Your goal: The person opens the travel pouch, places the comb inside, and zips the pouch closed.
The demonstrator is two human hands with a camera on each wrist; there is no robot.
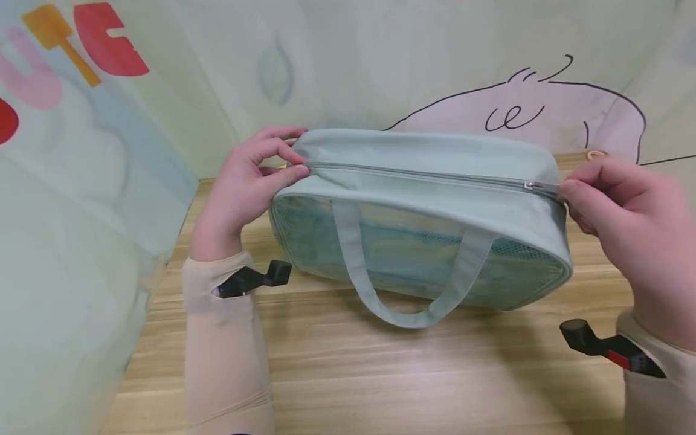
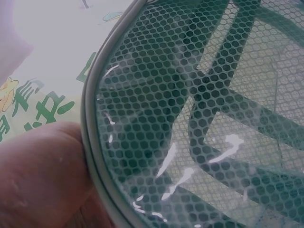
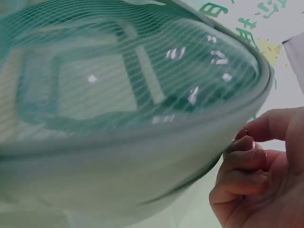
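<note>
A pale green zip bag [image 1: 424, 150] with a clear front panel sits on the table in the head view. Its zipper [image 1: 424, 175] runs closed along the top, the slider [image 1: 530, 185] near the right end. My right hand [image 1: 636, 223] pinches the zipper pull between thumb and index finger. At the zipper's left end, my left hand [image 1: 239, 187] pinches the fabric, other fingers behind the bag's corner. One handle [image 1: 353, 241] droops over the front. Each wrist view shows mesh and clear plastic, with my left hand [image 2: 45, 175] and right hand [image 3: 266, 175] at the bag's ends.
The wood-grain table [image 1: 348, 374] extends in front of the bag. A printed cloth backdrop [image 1: 353, 66] rises close behind it, and another printed sheet [image 1: 65, 241] borders the left side. A small tan ring [image 1: 596, 155] shows just beyond my right hand.
</note>
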